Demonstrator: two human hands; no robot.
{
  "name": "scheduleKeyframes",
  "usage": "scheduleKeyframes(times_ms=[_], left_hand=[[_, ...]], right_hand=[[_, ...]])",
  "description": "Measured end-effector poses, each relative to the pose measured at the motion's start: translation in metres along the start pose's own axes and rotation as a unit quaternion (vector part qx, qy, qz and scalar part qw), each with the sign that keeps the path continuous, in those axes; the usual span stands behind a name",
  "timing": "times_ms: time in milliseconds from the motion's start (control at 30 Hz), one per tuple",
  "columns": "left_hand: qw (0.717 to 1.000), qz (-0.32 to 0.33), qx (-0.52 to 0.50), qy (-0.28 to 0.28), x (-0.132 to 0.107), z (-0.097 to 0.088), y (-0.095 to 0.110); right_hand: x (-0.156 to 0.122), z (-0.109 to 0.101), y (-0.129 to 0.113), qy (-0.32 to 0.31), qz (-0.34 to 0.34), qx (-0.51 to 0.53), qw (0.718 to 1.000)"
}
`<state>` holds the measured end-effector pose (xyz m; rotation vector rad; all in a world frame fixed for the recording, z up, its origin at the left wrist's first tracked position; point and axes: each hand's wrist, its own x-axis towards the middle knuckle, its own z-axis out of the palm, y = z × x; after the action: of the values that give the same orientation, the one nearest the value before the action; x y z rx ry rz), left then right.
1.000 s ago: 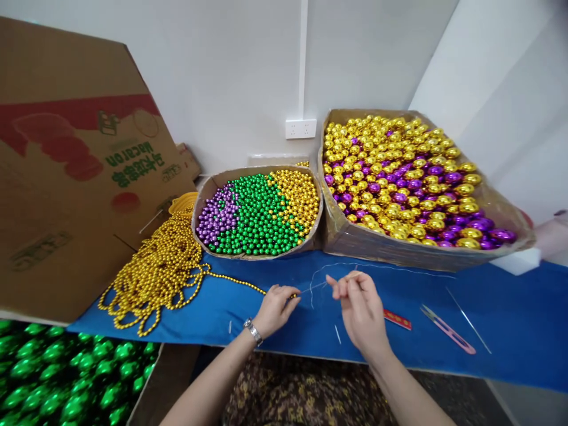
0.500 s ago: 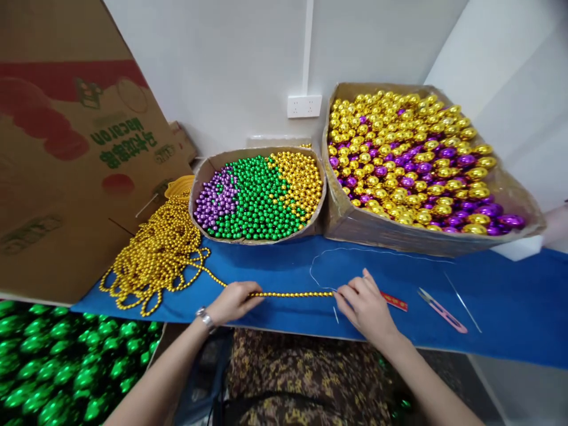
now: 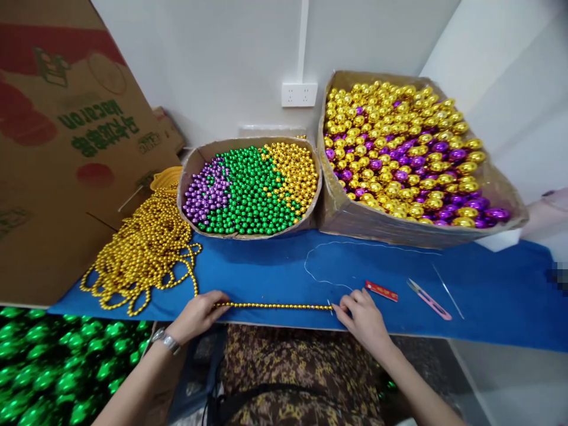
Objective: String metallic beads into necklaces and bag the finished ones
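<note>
A strand of small gold beads (image 3: 275,306) is stretched straight along the front edge of the blue table (image 3: 261,275). My left hand (image 3: 200,313), with a watch on the wrist, is closed around its left part; from there it runs back to a heap of gold bead strands (image 3: 142,248). My right hand (image 3: 362,316) pinches at the strand's right end, thumb and forefinger together. A tiny white stick-like piece shows at that end, crossing it. Behind my right fingers a thin white thread (image 3: 310,272) curves over the table.
A red labelled strip (image 3: 381,290), a pink-handled cutter (image 3: 429,300) and a thin needle-like rod (image 3: 448,291) lie to the right. Behind stand a carton of purple, green and gold beads (image 3: 248,238) and a bigger carton of gold and purple beads (image 3: 355,223). A tall cardboard box (image 3: 39,236) stands left.
My left hand has slid left and toward me, so a longer stretch of strand shows between my hands. My right hand is a little nearer the front edge. The whole view has shifted slightly.
</note>
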<state>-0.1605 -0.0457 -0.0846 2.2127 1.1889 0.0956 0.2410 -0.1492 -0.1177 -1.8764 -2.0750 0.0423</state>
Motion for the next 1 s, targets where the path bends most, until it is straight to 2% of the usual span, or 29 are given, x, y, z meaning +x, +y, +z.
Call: scheduleKeyframes(times_ms=[267,467,733,1000], left_hand=[[1.000,0.017,-0.011,0.023,0.000,-0.001,-0.007],[0.999,0.004,0.006,0.045,0.001,-0.001,-0.004],[0.999,0.007,0.019,0.034,-0.001,-0.003,-0.008],[0.998,0.014,0.065,0.019,0.000,-0.001,-0.011]], right_hand=[[-0.003,0.008,0.003,-0.017,0.012,-0.024,0.999],[-0.005,0.008,0.008,-0.009,-0.023,0.011,1.000],[-0.006,0.013,0.015,-0.049,-0.040,0.015,0.998],[-0.007,0.012,0.015,-0.042,-0.038,0.007,0.998]])
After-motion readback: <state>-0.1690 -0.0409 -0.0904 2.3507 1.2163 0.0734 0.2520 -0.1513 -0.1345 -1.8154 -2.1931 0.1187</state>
